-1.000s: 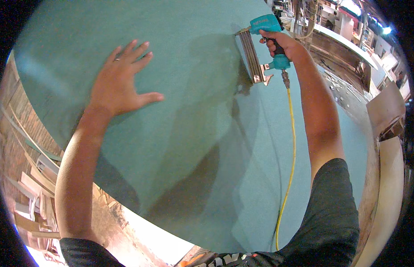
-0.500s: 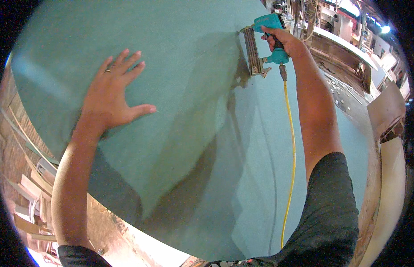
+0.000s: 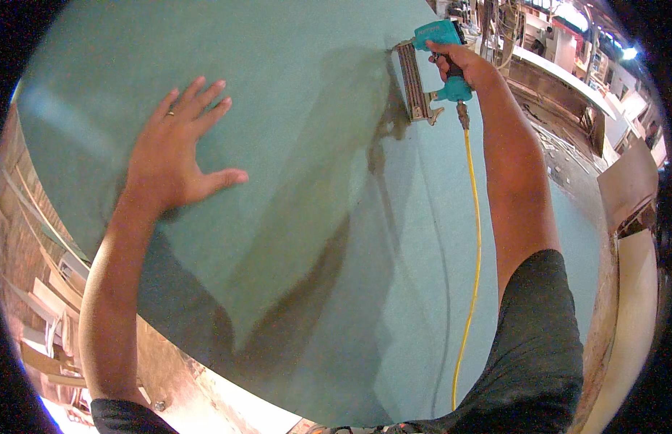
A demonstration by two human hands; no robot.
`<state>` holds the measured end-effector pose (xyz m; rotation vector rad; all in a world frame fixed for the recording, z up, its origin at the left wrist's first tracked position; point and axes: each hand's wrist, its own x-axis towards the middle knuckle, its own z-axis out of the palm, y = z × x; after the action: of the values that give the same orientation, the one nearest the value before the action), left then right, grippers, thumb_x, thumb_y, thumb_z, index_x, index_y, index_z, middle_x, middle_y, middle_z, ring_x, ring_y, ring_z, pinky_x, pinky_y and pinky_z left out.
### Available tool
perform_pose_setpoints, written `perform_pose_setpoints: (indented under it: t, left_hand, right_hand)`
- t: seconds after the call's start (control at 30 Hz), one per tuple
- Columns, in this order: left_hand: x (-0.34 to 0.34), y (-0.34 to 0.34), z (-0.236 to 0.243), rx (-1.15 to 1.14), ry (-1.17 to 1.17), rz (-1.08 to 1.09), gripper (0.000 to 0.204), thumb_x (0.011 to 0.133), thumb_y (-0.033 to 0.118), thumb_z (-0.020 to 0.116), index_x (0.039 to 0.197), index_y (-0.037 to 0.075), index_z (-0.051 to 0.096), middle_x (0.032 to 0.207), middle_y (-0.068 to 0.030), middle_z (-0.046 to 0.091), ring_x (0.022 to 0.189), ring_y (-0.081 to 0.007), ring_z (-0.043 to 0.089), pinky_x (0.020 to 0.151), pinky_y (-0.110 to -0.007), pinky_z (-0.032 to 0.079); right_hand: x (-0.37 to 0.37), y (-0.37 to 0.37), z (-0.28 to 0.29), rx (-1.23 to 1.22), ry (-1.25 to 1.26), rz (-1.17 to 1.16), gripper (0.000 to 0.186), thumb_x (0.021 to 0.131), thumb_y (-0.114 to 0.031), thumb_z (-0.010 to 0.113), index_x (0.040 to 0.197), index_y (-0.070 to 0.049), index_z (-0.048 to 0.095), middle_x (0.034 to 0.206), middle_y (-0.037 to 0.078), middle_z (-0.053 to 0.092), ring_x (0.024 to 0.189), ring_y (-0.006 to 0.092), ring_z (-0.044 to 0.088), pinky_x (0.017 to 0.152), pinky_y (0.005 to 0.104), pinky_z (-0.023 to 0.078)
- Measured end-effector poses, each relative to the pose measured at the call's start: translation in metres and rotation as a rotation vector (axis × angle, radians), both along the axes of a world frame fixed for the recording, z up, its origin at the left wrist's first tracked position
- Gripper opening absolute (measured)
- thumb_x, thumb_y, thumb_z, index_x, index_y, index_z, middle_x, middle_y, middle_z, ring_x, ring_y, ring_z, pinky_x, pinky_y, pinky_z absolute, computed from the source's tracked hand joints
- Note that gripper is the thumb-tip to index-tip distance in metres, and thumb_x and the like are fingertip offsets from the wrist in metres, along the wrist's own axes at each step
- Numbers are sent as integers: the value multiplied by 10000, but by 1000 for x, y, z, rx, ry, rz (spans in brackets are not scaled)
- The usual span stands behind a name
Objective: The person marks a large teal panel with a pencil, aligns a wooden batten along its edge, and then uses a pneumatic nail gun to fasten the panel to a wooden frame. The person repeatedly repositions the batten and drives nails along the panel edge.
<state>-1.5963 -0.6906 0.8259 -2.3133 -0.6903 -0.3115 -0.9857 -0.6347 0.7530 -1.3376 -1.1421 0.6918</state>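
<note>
A large flat blue-green panel spreads beneath both arms. My left hand lies on its left part with the fingers spread, a ring on one of them, and holds nothing. At the upper right my right hand is wrapped round the handle of a teal pneumatic nail gun. The gun's ribbed metal magazine points toward me, and its nose is at or close to the panel surface. From the fitting under the handle a yellow air hose runs down beside my right arm.
Strips and offcuts of wood are piled on the floor at the left. Beyond the panel's right edge stand a long white-topped bench and leaning boards. Scraps litter the floor there. Shadows of my arms cross the panel.
Little differs. The left hand appears slightly further left, and the nail gun in my right hand slightly further right. Both hands keep the same pose.
</note>
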Motion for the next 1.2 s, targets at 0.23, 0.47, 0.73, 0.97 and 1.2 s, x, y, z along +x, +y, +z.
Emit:
perform_pose_setpoints:
  t: [0.23,0.47,0.73,0.97,1.2]
  left_hand:
    - [7,17,4,7,-17,-60,1064,750,706,832,1536,39,567,1700,-123,434,1607,-348,329,1331,-534,235]
    - [4,35,15,-39,-27,-35,1069,715,672,869,1517,24,587,1708,-138,424,1616,-344,317,1331,-535,230]
    - [-35,67,-3,31,-6,-49,850,880,465,822,1594,118,520,1737,-113,388,1613,-352,327,1333,-544,226]
    - [-32,60,-28,152,40,-148,682,987,446,730,1586,176,545,1709,-84,434,1597,-323,361,1319,-551,254]
    - [-4,-112,-112,-122,148,-110,777,903,470,816,1575,173,560,1720,-82,417,1621,-287,324,1343,-602,142]
  right_hand:
    - [17,-5,-2,-83,66,19,541,912,-481,870,1008,16,678,566,-11,563,456,150,537,486,323,485]
    - [-40,-45,-26,-84,288,60,486,946,-480,834,998,-17,698,581,0,573,482,149,563,510,342,498]
    - [-96,-235,-146,-274,319,-121,463,958,-494,818,1102,-61,739,642,-78,465,525,74,444,502,295,406]
    - [-158,-443,-173,-344,322,-380,449,962,-486,816,1107,-68,740,609,-80,468,485,53,442,475,265,403]
    - [-172,-518,-202,-485,297,-392,448,975,-471,810,1103,-48,735,616,-72,500,474,55,471,469,265,426]
